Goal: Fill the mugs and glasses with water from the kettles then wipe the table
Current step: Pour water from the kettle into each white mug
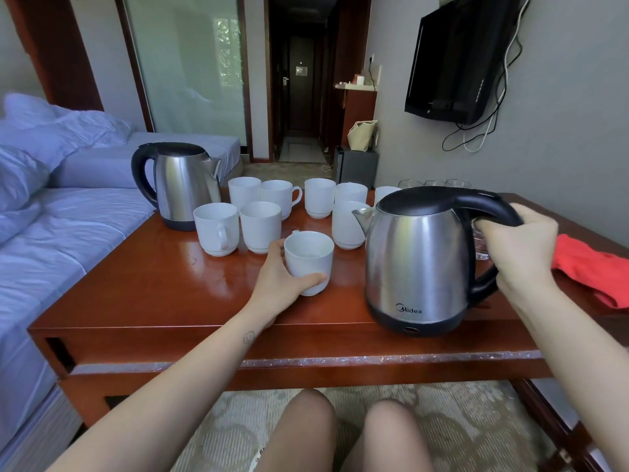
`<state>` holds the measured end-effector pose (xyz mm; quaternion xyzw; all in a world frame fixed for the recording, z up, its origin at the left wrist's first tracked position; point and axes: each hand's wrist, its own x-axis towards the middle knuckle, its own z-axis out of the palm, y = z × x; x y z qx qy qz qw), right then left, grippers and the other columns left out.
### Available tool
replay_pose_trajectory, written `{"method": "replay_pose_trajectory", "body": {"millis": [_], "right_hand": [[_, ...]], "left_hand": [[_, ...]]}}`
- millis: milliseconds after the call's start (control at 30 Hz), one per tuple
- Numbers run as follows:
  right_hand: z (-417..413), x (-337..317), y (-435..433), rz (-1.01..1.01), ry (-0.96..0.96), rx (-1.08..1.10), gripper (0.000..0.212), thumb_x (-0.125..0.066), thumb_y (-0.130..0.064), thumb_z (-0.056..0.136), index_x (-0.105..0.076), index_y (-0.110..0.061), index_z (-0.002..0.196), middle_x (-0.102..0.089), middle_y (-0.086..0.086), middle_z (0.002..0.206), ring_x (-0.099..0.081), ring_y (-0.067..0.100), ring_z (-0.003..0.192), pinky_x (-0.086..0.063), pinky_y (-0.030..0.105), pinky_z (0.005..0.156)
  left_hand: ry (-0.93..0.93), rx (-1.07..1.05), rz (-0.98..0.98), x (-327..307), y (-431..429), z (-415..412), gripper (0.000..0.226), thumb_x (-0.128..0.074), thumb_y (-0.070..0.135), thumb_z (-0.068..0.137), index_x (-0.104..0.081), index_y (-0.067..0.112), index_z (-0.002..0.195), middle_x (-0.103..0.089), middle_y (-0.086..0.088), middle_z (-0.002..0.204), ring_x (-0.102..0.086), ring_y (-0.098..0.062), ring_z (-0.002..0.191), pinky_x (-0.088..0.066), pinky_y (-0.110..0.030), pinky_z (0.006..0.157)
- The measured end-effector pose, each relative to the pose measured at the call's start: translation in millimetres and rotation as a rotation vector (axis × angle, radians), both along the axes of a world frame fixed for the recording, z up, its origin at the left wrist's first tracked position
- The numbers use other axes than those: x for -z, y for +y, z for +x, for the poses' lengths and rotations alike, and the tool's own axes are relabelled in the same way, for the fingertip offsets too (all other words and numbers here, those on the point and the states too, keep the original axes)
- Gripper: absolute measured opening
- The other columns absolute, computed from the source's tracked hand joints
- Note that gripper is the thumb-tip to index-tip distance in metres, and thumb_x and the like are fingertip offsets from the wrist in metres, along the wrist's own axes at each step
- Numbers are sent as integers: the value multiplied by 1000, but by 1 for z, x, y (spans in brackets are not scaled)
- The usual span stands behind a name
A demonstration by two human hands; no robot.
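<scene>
Left hand [282, 277] grips a white mug [309, 260]; right hand [520, 247] grips the handle of the Midea kettle [418, 264].
The Midea kettle is brushed steel with a black lid, handle and base, upright near the front edge of the glossy red-brown surface [170, 294]. The held mug is just left of its spout. Other white mugs [260, 226] cluster behind and left of it, a second steel kettle [183, 185] stands well to its left, clear glasses [435, 183] behind it, and a red cloth [595, 267] to its right.
</scene>
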<state>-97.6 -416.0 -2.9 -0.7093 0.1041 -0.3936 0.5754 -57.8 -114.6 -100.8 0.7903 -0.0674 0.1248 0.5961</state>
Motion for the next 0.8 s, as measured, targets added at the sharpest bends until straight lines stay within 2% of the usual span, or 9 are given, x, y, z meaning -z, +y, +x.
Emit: {"method": "replay_pose_trajectory", "body": {"millis": [100, 200, 300, 400, 500, 567, 667, 800], "right_hand": [[8, 7, -2, 40, -3, 9, 26, -62, 2, 73, -61, -23, 65, -47, -16, 42, -35, 0, 40, -29, 19, 43], [15, 10, -2, 60, -11, 12, 26, -63, 1, 72, -64, -24, 67, -52, -15, 49, -39, 1, 49, -32, 22, 49], [21, 11, -2, 62, -21, 19, 27, -63, 2, 72, -63, -24, 66, -52, -16, 50, -40, 3, 54, -33, 23, 51], [26, 13, -3, 67, -17, 13, 27, -62, 3, 72, -61, -23, 65, -48, -19, 45, -38, 6, 53, -31, 25, 51], [30, 15, -4, 79, -20, 8, 26, -62, 4, 72, -62, -22, 67, -48, -17, 45, -36, 3, 49, -30, 21, 47], [32, 16, -4, 83, -35, -1, 25, -62, 4, 71, -64, -20, 70, -50, -15, 51, -38, 2, 53, -31, 21, 48], [34, 19, -5, 78, -49, -9, 25, -63, 3, 72, -64, -22, 68, -51, -13, 55, -39, 3, 56, -32, 23, 51], [38, 20, -7, 86, -47, -12, 25, -64, 2, 73, -63, -22, 66, -50, -17, 49, -37, 2, 55, -32, 23, 51]], "left_hand": [[10, -35, 23, 0, -5, 12, 86, -89, 26, 68, -37, 22, 137, -52, 5, 129, -51, -16, 119, -46, -37, 103], [-14, -81, 64, 0, -11, 24, 85, -88, 27, 69, -38, 16, 137, -50, 0, 133, -49, -18, 122, -43, -33, 104], [-98, -145, 222, 1, -13, 34, 86, -86, 31, 73, -38, 9, 142, -43, -8, 133, -38, -21, 127, -32, -24, 101], [-156, -220, 382, -1, -15, 44, 93, -84, 38, 72, -35, 1, 142, -40, -17, 130, -34, -30, 127, -31, -27, 101], [-197, -266, 500, -8, -18, 50, 112, -83, 39, 75, -13, 3, 153, -36, -21, 134, -35, -36, 124, -31, -36, 105], [-236, -251, 505, -13, -19, 52, 115, -84, 29, 75, -5, 6, 156, -32, -21, 137, -36, -34, 127, -29, -29, 107], [-327, -242, 517, -16, -21, 56, 103, -85, 13, 73, -19, 10, 151, -32, -18, 133, -48, -35, 118, -34, -23, 99], [-362, -241, 603, -18, -25, 62, 85, -81, 4, 73, -29, 7, 142, -31, -18, 129, -57, -40, 99, -51, -37, 84]]}}
